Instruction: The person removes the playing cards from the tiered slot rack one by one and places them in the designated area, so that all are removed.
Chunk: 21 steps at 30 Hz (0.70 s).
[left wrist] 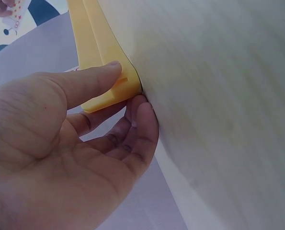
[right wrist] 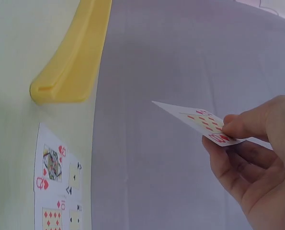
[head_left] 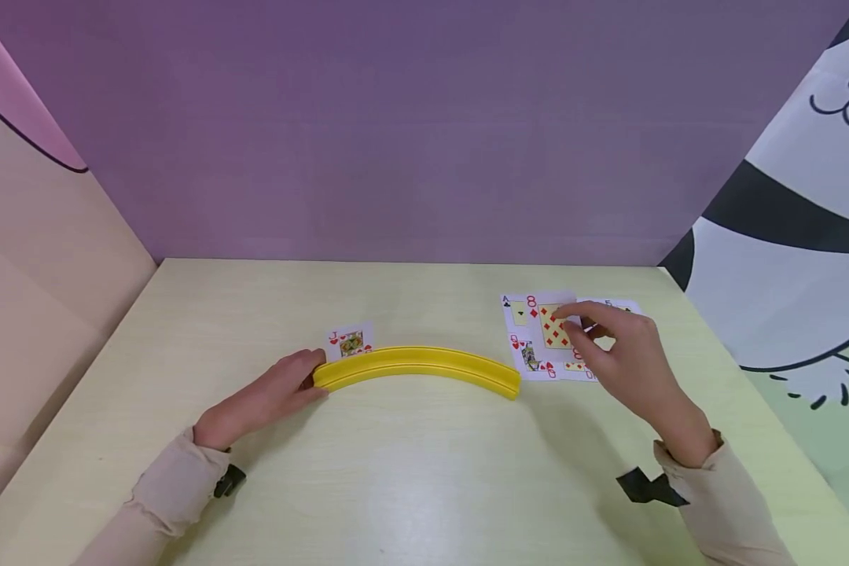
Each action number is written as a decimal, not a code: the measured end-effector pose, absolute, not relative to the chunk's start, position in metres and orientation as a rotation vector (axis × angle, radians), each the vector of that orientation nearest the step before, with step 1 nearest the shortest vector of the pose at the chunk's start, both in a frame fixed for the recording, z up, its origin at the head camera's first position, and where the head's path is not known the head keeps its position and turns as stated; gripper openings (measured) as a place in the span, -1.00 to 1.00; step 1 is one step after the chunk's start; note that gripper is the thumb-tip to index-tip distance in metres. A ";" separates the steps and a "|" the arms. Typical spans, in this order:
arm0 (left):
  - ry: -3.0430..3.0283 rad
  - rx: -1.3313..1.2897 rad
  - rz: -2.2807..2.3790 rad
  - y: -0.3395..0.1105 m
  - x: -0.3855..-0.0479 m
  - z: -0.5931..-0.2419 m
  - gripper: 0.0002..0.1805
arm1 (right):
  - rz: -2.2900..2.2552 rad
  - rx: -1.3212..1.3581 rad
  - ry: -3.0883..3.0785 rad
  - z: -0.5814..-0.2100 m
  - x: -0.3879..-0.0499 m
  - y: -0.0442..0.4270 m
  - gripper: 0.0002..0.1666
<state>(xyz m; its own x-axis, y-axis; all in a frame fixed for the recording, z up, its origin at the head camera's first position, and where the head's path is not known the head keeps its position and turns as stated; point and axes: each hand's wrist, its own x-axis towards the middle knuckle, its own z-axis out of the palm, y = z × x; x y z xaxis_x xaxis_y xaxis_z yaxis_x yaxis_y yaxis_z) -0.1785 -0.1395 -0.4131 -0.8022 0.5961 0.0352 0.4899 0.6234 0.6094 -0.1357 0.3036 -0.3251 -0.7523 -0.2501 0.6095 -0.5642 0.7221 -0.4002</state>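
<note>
A curved yellow card holder (head_left: 417, 360) lies across the middle of the table. My left hand (head_left: 269, 397) grips its left end, the thumb along one side and the fingers beneath in the left wrist view. A jack of hearts (head_left: 350, 343) shows above the holder near that end, its lower part hidden; I cannot tell whether it sits in the slot. My right hand (head_left: 626, 358) pinches an eight of diamonds (right wrist: 204, 125) between thumb and fingers, raised above other cards. Those include a queen of hearts (right wrist: 52, 165), an ace of clubs (right wrist: 74, 176) and a ten of diamonds (right wrist: 51, 219).
The pale wooden table (head_left: 396, 487) runs back to a purple partition (head_left: 410, 134). A panel with a panda drawing (head_left: 799, 189) stands at the right, a beige panel (head_left: 35, 275) at the left. Another black-suited card (head_left: 626, 305) lies partly behind my right hand.
</note>
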 end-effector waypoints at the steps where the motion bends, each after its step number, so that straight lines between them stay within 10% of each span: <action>1: 2.676 0.906 0.927 -0.139 -0.179 -0.414 -0.78 | 0.788 0.602 -2.401 -0.325 -0.136 0.306 -0.65; 21: 2.668 0.861 0.937 -0.142 -0.175 -0.412 -0.77 | 0.747 0.328 -2.516 -0.336 -0.155 0.353 -0.79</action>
